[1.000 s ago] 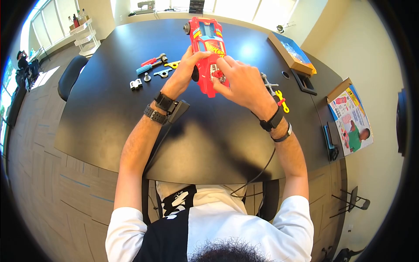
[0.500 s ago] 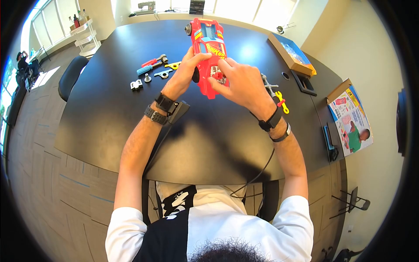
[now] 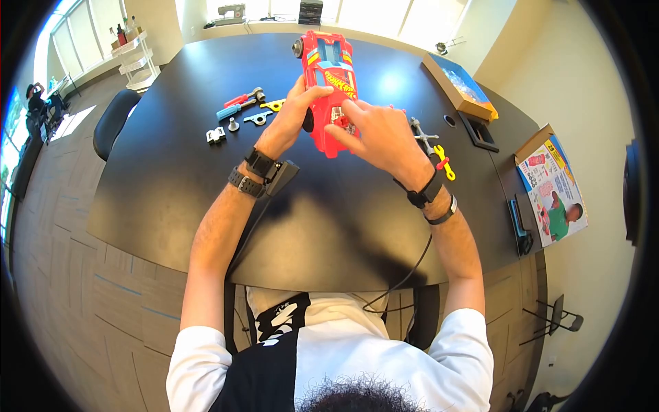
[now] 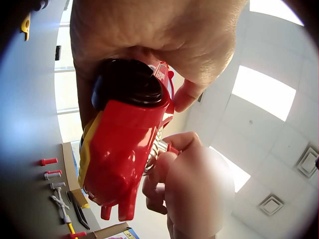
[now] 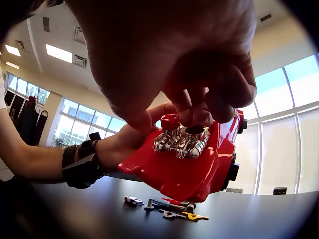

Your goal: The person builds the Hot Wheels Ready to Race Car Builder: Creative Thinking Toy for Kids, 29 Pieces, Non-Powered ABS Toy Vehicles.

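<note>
My left hand [image 3: 292, 115] grips the red toy car [image 3: 336, 75] by its side, thumb laid across the top, and holds it up over the desk [image 3: 154, 189], nose pointing back at me. A black wheel [image 4: 127, 87] sits right under my left palm.

My right hand [image 3: 386, 136] is at the car's front, over the chrome engine [image 5: 182, 144]. Its thumb and forefinger stand apart on either side of a small red cap [image 5: 169, 121], the other fingers bent; I can't tell if I'm actually pinching the cap or only have my fingertips around it.

On the desk to the left of my left hand lie a blue-handled tool [image 3: 228, 110], a red-handled one [image 3: 237, 99], a yellow piece [image 3: 275, 105] and a light-blue piece [image 3: 257, 117]. A little farther left are a small grey piece [image 3: 233, 124] and a silvery-white block [image 3: 215, 134].

Just right of my right hand is a grey cross-shaped piece [image 3: 424, 134], with a yellow wrench [image 3: 449, 171] near my wrist. Well off to that side are an open box [image 3: 473, 104] and a printed box [image 3: 535, 172].
</note>
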